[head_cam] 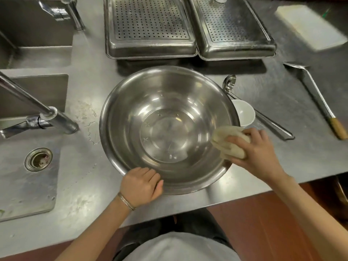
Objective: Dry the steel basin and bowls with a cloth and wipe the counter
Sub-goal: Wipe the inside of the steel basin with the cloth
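Observation:
A large steel basin [165, 113] stands upright on the steel counter [90, 194], a few water drops on its bottom. My left hand [141, 185] grips the basin's near rim, fingers curled over the edge. My right hand [254, 149] is closed on a bunched beige cloth [226, 142], pressed against the basin's right inner wall and rim. A small white bowl [244, 113] sits on the counter just right of the basin, partly hidden behind its rim.
A ladle [254, 110] and a spatula with a wooden handle [316, 97] lie at the right. Two perforated steel trays [150, 25] stand behind the basin. Sinks with taps [37, 117] are at the left. A white board [308, 27] lies far right. Water streaks mark the counter left of the basin.

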Demonstrator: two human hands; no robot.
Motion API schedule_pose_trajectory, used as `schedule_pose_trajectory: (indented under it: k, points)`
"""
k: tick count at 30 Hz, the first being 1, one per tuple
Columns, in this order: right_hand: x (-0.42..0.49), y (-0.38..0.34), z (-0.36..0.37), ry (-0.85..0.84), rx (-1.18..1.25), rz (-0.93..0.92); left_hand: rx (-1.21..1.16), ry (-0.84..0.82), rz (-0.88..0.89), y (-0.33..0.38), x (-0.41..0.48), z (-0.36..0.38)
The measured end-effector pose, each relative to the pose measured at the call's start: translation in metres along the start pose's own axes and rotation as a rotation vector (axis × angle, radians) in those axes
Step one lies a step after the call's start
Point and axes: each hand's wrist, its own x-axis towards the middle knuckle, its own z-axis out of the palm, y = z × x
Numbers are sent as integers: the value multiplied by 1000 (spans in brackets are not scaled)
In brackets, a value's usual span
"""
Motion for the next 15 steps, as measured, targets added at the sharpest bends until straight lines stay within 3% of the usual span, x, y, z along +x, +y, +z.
schedule_pose_trajectory:
  k: [4,9,15]
  points:
    - [-10,-18,10,38,109,43,0,-3,52,-21,-1,-6]
    - [-41,-57,31,123,239,2,-36,-87,-80,3,2,-8]
    - [-14,-32,38,244,168,-65,-37,-105,36,37,3,12]
